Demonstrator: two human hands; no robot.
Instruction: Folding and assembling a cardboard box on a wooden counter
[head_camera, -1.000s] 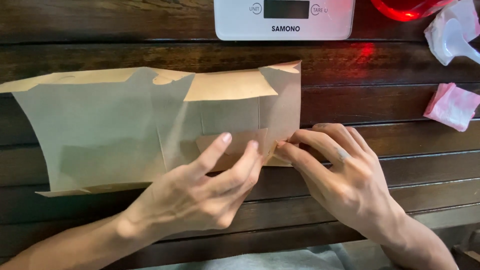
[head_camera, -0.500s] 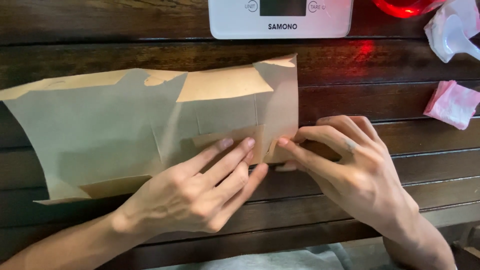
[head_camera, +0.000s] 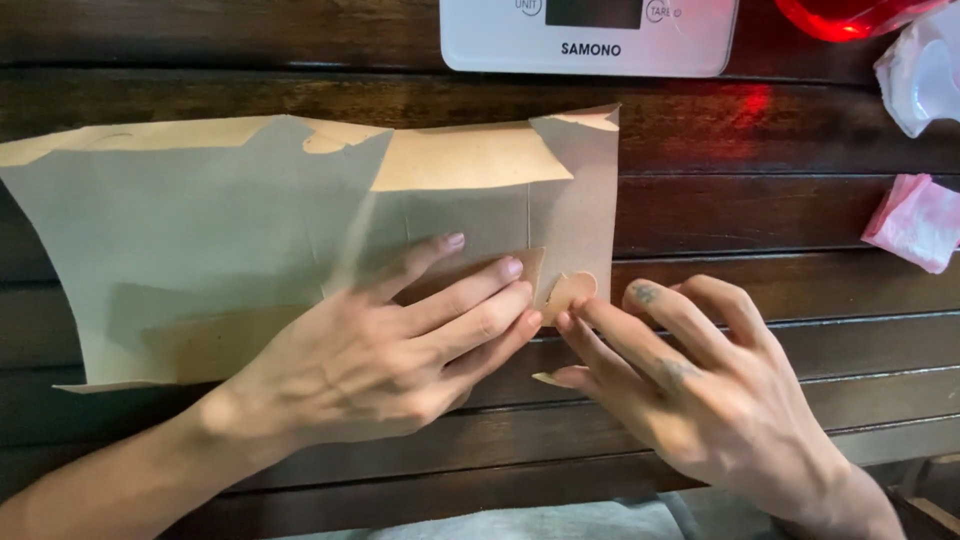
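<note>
Now both hands' grip open, left hand (head_camera: 400, 345) flat on brown paper bag (head_camera: 230, 240), right hand (head_camera: 690, 390) fingertips at corner, scale (head_camera: 590, 40) behind.

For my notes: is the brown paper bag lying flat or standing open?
Flat: the brown paper bag lies collapsed on the wooden table, left hand pressing it.

Tan-brown paper bag (head_camera: 250, 240) with lighter tan folds; dark brown slatted wooden table (head_camera: 780, 210); white kitchen scale (head_camera: 590, 40) with dark display; pink cloth (head_camera: 915, 220); red container (head_camera: 850, 15).
</note>
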